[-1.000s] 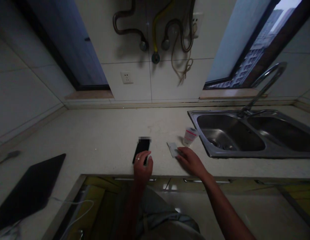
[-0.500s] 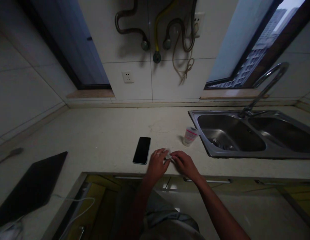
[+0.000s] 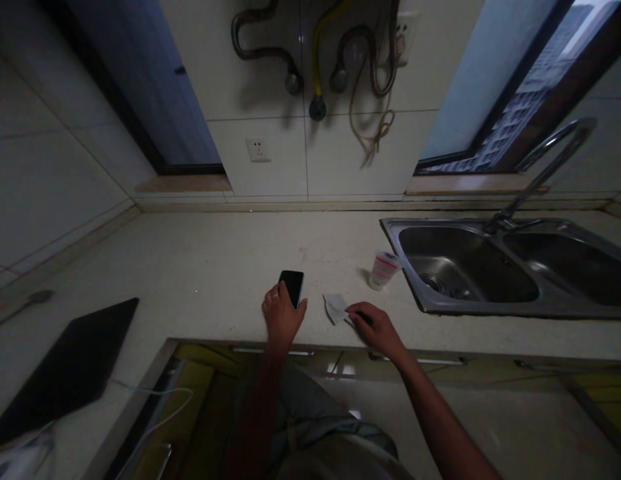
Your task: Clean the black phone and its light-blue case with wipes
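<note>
My left hand (image 3: pixel 283 317) lies over the lower part of a black smartphone (image 3: pixel 293 283) on the counter. Its thumb is at the phone's right edge and its other fingers reach over the screen and left side, covering that end. My right hand (image 3: pixel 375 325) pinches the right corner of a small white paper piece (image 3: pixel 335 308) between thumb and fingers. The paper looks creased and opened out, close to the counter top; whether it touches the surface I cannot tell. Behind the right hand stands a clear plastic cup (image 3: pixel 383 272) with pink bands.
A double steel sink (image 3: pixel 423 303) with a tall curved faucet (image 3: pixel 545 170) is on the right. At the left lie a black flat panel (image 3: pixel 75 367), a spoon-like utensil (image 3: pixel 40 297) and a white cable (image 3: pixel 165 390). The pale counter (image 3: pixel 230 267) meets the tiled wall.
My left hand has let go of the white paper and moved left onto the smartphone. My right hand keeps the paper, which now shows spread wider. The view has shifted slightly.
</note>
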Motion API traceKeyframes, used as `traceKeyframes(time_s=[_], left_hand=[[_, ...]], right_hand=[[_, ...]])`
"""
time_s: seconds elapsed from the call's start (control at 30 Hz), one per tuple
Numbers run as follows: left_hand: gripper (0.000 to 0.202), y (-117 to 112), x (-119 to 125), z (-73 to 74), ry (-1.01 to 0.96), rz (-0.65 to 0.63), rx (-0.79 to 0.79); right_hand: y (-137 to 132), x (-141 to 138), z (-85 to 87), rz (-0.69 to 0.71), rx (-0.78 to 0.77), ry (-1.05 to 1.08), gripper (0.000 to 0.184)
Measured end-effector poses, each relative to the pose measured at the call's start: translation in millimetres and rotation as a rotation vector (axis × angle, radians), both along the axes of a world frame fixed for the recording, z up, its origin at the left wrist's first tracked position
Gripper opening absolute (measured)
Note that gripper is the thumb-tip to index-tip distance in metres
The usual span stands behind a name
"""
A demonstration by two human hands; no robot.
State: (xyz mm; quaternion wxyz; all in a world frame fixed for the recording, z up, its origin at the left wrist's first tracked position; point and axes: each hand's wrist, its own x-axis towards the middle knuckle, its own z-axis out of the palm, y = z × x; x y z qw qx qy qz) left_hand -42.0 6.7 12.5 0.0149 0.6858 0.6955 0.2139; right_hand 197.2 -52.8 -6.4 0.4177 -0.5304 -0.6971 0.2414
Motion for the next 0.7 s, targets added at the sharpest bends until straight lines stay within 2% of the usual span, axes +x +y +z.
traceKeyframes(time_s=[0.17,0.3,0.37,0.47,0.57,0.63,0.7], left_hand=[[0.075,12,-2,15.4,0.045,0.095,-0.135],[0.075,19,-10,22.2,-0.090,0.069,-0.216],[0.073,19,-14,22.5,-0.285,0.061,-0.213],[0.069,15,-12,21.6,-0.708,0.061,-0.165],[0.066,6,1,22.2,-1.102,0.021,-0.179],[0.072,-1,11,23.8,-1.268,-0.019,-0.204],[0.071,-8,20,25.3,-1.380,-0.056,-0.218]], right_hand=[[0,1,-1.3,0.002,0.003,0.006,0.021],[-4,-2,6.8,-0.022,0.078,0.025,0.023],[-7,-8,16.0,-0.033,0.126,0.033,0.023],[-12,-28,31.2,-0.011,0.119,0.113,0.022],[-14,-53,38.6,0.103,-0.044,0.238,0.029],[-14,-67,37.4,0.162,-0.182,0.307,0.037],[-13,-75,34.0,0.195,-0.294,0.356,0.039]])
